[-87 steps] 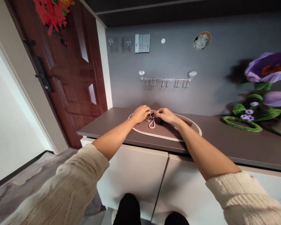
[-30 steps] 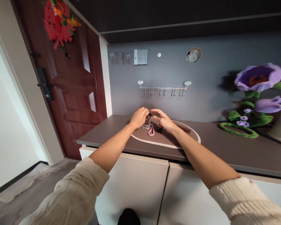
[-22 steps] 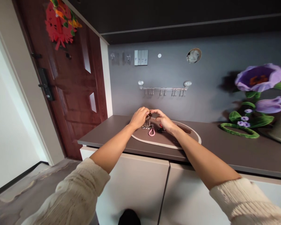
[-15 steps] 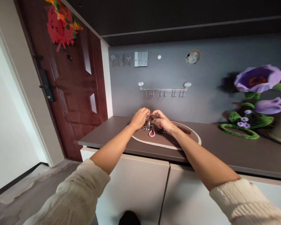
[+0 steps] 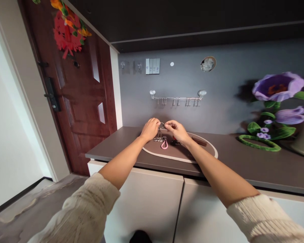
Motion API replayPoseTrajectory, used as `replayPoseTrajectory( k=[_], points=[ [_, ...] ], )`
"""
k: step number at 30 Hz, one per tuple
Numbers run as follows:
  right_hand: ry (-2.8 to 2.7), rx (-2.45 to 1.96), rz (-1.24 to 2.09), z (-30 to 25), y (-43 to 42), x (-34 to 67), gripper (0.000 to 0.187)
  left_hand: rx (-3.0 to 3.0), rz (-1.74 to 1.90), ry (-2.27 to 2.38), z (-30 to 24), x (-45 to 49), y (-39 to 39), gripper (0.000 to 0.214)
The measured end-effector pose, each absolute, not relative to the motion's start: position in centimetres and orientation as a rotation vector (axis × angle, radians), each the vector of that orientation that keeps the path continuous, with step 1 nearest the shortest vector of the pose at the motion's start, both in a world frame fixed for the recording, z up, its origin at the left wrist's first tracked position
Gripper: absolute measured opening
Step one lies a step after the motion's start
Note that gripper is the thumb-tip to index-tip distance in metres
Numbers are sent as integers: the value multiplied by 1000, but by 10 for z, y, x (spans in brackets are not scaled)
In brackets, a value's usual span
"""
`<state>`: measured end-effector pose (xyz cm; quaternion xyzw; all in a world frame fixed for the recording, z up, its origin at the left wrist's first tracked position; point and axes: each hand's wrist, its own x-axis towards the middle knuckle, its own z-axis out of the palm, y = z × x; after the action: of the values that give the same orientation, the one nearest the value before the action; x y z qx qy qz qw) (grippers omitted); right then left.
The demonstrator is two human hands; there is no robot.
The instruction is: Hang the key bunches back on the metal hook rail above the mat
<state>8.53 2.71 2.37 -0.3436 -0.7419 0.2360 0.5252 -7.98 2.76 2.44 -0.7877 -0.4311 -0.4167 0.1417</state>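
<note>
Above an oval brown mat with a pale rim, a thin metal key ring is held up between my two hands. My left hand pinches its left side, and a few keys hang just beside those fingertips. On the right side, the thumb and finger of my right hand are closed at the ring's edge. Below lie a pink loop strap and more metal keys or chain. A small dark and red item is partly hidden under my right hand.
A brown strip-like object lies at the mat's right. Behind, a hook rail is fixed to the grey wall. Purple artificial flowers stand right on the dark counter. A dark shelf overhangs; a red-brown door is left.
The ring now shows more openly between my fingertips, with keys hanging to its left. My right fingers have shifted slightly and pinch more narrowly. The view has tilted a little upward.
</note>
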Motion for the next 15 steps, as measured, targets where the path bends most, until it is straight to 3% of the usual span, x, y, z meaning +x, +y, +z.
replayPoseTrajectory(
  k=[15],
  points=[
    [-1711, -849, 710, 25, 23, 77, 38, -2252, -1442, -1277, 20, -73, 31, 22]
  ],
)
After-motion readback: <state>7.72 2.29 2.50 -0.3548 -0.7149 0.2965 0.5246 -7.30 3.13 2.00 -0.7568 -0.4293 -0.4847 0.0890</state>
